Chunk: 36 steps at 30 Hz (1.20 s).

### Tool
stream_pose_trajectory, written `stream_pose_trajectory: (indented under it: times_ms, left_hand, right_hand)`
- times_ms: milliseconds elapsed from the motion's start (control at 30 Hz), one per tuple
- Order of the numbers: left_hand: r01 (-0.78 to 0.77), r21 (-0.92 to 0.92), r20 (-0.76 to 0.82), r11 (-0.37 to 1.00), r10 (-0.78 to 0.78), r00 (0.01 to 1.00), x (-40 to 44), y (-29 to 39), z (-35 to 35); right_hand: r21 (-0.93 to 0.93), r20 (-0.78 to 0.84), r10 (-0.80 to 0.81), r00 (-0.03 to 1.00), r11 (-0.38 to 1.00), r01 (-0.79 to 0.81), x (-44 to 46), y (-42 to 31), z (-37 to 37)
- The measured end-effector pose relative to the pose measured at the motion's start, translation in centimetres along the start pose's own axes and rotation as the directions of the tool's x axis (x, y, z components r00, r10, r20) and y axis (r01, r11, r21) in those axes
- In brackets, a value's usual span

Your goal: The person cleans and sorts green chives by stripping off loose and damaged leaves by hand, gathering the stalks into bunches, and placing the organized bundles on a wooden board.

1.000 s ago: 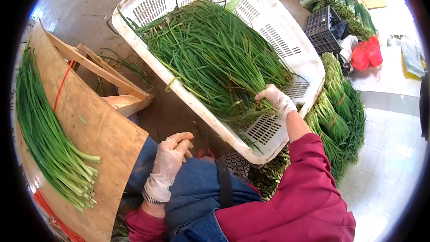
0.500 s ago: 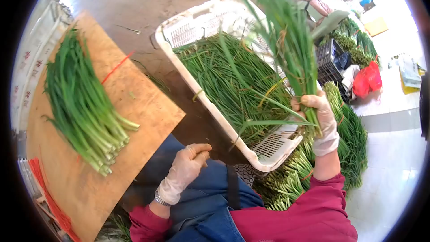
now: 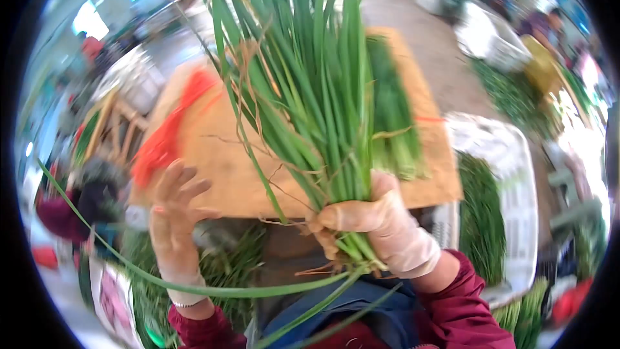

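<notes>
My right hand, in a thin pale glove, grips a bunch of garlic chives near the root end. The bunch stands upright in front of me, with dry brown leaves hanging at its side and a few long green blades sagging low across my front. My left hand, also gloved, is raised with fingers spread and holds nothing. It is near the front left of a wooden board. Partly hidden behind the held bunch, neater chives lie on the board's right side. Red tie strips lie on its left.
A white plastic basket with loose chives stands to the right. More greens are below the board at left. People work in the far background, one of them a person at upper right. Greens cover part of the floor.
The view has swung left, towards the board. My right hand has brought the chives from over the basket to in front of me. My left hand has gone from curled to spread.
</notes>
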<state>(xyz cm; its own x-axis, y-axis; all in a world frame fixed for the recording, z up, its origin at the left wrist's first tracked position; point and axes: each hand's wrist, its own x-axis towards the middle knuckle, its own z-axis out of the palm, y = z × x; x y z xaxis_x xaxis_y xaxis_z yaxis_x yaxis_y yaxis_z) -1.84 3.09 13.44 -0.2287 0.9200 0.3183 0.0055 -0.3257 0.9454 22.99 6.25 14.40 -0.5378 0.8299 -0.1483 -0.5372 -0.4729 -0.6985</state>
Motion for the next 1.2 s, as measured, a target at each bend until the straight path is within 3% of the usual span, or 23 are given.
stream_pose_trajectory:
  times_ms: [67, 133, 200, 267, 367, 433, 533, 567, 667, 700, 833, 867, 967, 1033, 1067, 1133, 1167, 1200]
  left_hand:
    - [0.051, -0.041, 0.009, 0.998, -0.051, 0.999, -1.5, 0.5, -3.2]
    - [0.228, 0.015, 0.012, 0.974, -0.228, 0.974, -2.5, -0.3, -5.0]
    - [0.304, 0.013, -0.062, 0.953, -0.303, 0.951, -4.6, -2.3, -4.9]
    - [0.397, -0.22, -0.168, 0.891, -0.435, 0.885, -4.7, -4.6, -5.1]
    - [0.386, 0.077, -0.304, 0.919, -0.347, 0.887, -6.0, -8.3, -5.9]
    - [0.404, 0.313, -0.373, 0.86, -0.28, 0.885, -7.0, -9.5, -6.7]
    - [0.389, 0.502, -0.38, 0.773, -0.208, 0.901, -8.0, -9.4, -8.3]
    - [0.448, 0.504, -0.387, 0.739, -0.271, 0.882, -8.3, -9.2, -9.0]
    - [0.49, 0.381, -0.302, 0.784, -0.396, 0.867, -8.0, -6.5, -10.0]
    - [0.426, 0.35, -0.295, 0.834, -0.334, 0.895, -8.3, -6.7, -10.4]
    - [0.521, 0.295, -0.393, 0.801, -0.395, 0.83, -8.8, -5.0, -11.8]
    - [0.607, 0.239, -0.443, 0.758, -0.471, 0.763, -8.9, -3.8, -12.1]
    - [0.608, 0.337, -0.517, 0.719, -0.398, 0.758, -9.7, -2.7, -13.9]
    - [0.555, 0.462, -0.639, 0.692, -0.174, 0.749, -10.3, -0.5, -14.9]
    - [0.487, 0.377, -0.68, 0.788, -0.122, 0.723, -11.4, -0.1, -17.3]
    - [0.459, 0.382, -0.792, 0.803, 0.029, 0.609, -13.0, 0.9, -20.3]
    - [0.582, 0.396, -0.832, 0.71, 0.009, 0.555, -14.9, 1.3, -23.9]
    - [0.695, 0.64, -0.767, 0.327, 0.217, 0.604, -16.3, 0.6, -25.3]
  right_hand:
    - [0.025, 0.116, 0.025, 0.993, 0.999, -0.028, 3.5, 5.1, 2.0]
    - [0.012, 0.117, 0.15, 0.982, 0.988, -0.153, 6.0, 9.7, 3.3]
    - [-0.017, 0.087, 0.198, 0.976, 0.98, -0.197, 6.4, 14.5, 3.4]
    - [-0.051, 0.042, 0.257, 0.965, 0.966, -0.255, 6.3, 17.4, 3.4]
    - [-0.071, -0.072, 0.286, 0.956, 0.954, -0.291, 5.9, 20.9, 3.0]
    - [-0.105, -0.146, 0.282, 0.948, 0.949, -0.298, 5.7, 22.2, 2.7]
    - [-0.155, -0.104, 0.27, 0.957, 0.946, -0.284, 5.8, 22.9, 2.3]
    - [-0.049, -0.099, 0.35, 0.931, 0.933, -0.356, 5.6, 22.5, 2.4]
    - [-0.044, -0.07, 0.368, 0.927, 0.927, -0.372, 5.4, 23.1, 2.2]
    - [-0.029, -0.062, 0.404, 0.913, 0.914, -0.406, 5.2, 22.8, 2.4]
    - [0.032, -0.032, 0.49, 0.871, 0.872, -0.489, 5.0, 21.9, 2.7]
    - [0.049, -0.028, 0.495, 0.869, 0.869, -0.493, 5.0, 21.9, 2.3]
    - [0.058, 0.025, 0.509, 0.86, 0.859, -0.51, 5.0, 21.8, 1.1]
    - [0.038, 0.06, 0.508, 0.859, 0.859, -0.511, 5.1, 21.8, 0.6]
    - [0.054, 0.075, 0.526, 0.847, 0.846, -0.531, 5.0, 21.7, 0.5]
    - [0.084, 0.109, 0.563, 0.819, 0.816, -0.572, 5.0, 21.6, 0.4]
    - [0.085, 0.119, 0.594, 0.795, 0.792, -0.605, 5.1, 21.6, 0.4]
    - [0.107, 0.154, 0.614, 0.774, 0.769, -0.63, 5.2, 21.6, 0.3]
